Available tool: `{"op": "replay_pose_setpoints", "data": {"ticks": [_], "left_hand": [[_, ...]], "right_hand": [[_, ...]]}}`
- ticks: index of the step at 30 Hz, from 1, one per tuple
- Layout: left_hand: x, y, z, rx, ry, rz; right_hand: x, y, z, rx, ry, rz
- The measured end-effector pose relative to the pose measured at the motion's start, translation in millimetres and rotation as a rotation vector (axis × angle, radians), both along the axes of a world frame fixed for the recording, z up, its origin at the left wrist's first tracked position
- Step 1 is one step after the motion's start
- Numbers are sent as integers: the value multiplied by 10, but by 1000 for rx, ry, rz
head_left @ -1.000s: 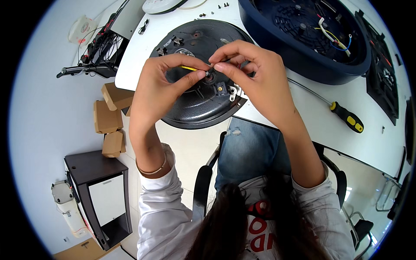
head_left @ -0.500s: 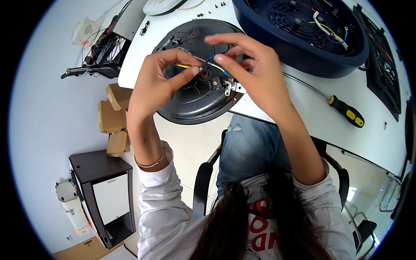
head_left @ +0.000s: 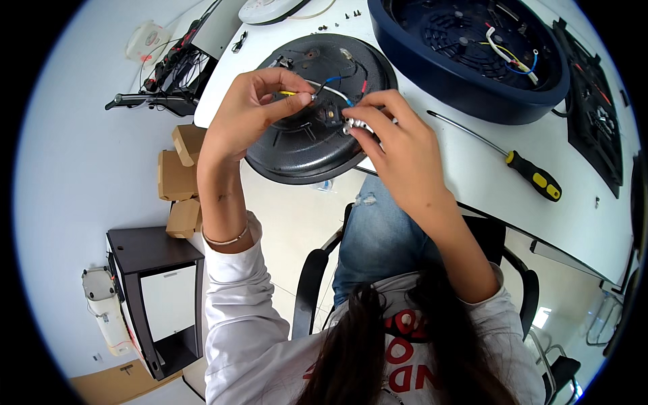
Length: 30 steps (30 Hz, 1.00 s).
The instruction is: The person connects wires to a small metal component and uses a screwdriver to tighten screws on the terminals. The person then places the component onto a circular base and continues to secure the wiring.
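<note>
A round black speckled plate [head_left: 304, 162] lies at the table edge with wires and small metal fittings on its upturned face. Over its middle, my left hand [head_left: 233, 125] is closed in a pinch on a small metal wire terminal [head_left: 313, 98]. A yellow wire [head_left: 288, 93] and a dark wire with a blue sleeve [head_left: 333, 79] run close to those fingertips. My right hand [head_left: 408, 148] has thumb and forefinger closed around a silvery metal bracket [head_left: 349, 126] beside a small black block [head_left: 331, 115]. A white wire with a blue end passes between the hands.
To the right lies a screwdriver [head_left: 534, 177] with a black and yellow handle. Behind it stands a dark blue round housing [head_left: 459, 101] with loose wires inside. A black tool case [head_left: 594, 115] is at the far right. Several small screws [head_left: 354, 13] lie at the back.
My right hand has come down from above the wires to the metal bracket, its fingers closing there. The left hand keeps its pinch over the plate. The whole view has shifted slightly.
</note>
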<state>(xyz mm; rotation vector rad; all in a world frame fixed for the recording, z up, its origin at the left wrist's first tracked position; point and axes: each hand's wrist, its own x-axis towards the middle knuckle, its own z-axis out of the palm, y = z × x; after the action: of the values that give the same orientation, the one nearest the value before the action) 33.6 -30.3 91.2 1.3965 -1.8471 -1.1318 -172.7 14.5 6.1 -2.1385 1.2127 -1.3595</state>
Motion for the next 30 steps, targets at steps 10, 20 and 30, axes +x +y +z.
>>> {"op": "replay_pose_setpoints", "data": {"ticks": [10, 20, 30], "left_hand": [[-162, 76, -185, -117, -134, 23], [-287, 123, -311, -233, -249, 172], [-323, 99, -236, -183, -305, 168]], "right_hand": [[218, -200, -51, 4, -43, -184], [134, -225, -93, -70, -73, -165], [166, -195, -141, -67, -42, -177]]}}
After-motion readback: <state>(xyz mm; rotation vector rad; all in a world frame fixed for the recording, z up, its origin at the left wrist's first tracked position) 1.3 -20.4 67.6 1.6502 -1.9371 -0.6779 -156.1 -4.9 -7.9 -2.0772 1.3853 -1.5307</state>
